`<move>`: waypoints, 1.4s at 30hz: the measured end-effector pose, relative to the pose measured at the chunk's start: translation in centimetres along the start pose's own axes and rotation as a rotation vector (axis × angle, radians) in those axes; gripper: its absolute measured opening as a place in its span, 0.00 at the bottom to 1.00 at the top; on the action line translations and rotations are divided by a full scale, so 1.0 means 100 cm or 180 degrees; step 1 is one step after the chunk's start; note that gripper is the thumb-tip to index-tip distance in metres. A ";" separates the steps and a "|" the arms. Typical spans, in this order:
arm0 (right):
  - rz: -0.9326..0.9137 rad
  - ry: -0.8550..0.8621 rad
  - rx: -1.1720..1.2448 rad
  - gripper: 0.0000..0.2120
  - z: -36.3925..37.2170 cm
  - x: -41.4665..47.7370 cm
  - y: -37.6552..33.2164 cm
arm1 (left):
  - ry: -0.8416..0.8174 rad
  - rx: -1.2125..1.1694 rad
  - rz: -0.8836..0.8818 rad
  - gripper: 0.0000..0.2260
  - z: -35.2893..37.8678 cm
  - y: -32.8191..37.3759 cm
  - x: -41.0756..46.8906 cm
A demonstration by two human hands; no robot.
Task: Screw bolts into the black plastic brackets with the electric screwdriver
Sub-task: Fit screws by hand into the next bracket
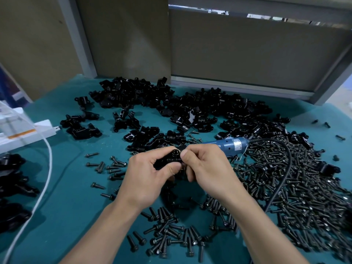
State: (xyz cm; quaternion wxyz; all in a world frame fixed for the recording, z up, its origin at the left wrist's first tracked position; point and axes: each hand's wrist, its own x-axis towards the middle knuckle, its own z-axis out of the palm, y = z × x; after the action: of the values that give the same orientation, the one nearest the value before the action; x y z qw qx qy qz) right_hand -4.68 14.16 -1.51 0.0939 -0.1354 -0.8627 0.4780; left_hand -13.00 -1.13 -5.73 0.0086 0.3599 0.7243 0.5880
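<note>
One black plastic bracket point(171, 159) is up off the table, pinched between the left hand point(146, 178) and right hand point(205, 172), round bore facing the camera. The other brackets point(190, 105) are a big messy heap across the far side. The blue electric screwdriver point(228, 144) lies on its side just behind the hands, its black cord point(288, 159) looping off to the right. Dark flanged bolts point(304, 187) are piled thick on the right, with a thinner scatter up front.

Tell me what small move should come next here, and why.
Likely the right hand should let go and reach back for the screwdriver. Both hands pinch one black bracket between them; the left hand alone looks able to hold it. The blue screwdriver lies unheld on the table just behind the hands. Whether the bracket's hole is already filled is hidden.
</note>
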 end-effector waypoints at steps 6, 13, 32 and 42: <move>0.0082 -0.0148 0.0303 0.12 -0.001 -0.003 -0.001 | -0.0027 -0.0049 -0.0015 0.26 -0.004 0.000 0.003; 0.0154 -0.0108 0.0132 0.12 -0.001 -0.004 -0.001 | -0.0099 0.0224 0.0091 0.28 -0.004 0.003 0.001; 0.0194 0.0039 0.0593 0.16 0.010 -0.001 0.007 | -0.0130 0.0300 0.0205 0.21 -0.006 -0.003 0.002; 0.0199 0.0335 0.0097 0.20 0.008 0.002 0.008 | -0.0106 0.0372 0.0002 0.18 0.002 -0.010 -0.001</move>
State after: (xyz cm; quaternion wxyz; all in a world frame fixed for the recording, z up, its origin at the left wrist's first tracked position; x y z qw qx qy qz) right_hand -4.96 13.97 -2.60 0.1262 -0.1857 -0.8446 0.4861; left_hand -13.35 -1.10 -6.67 -0.0005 0.3697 0.7571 0.5387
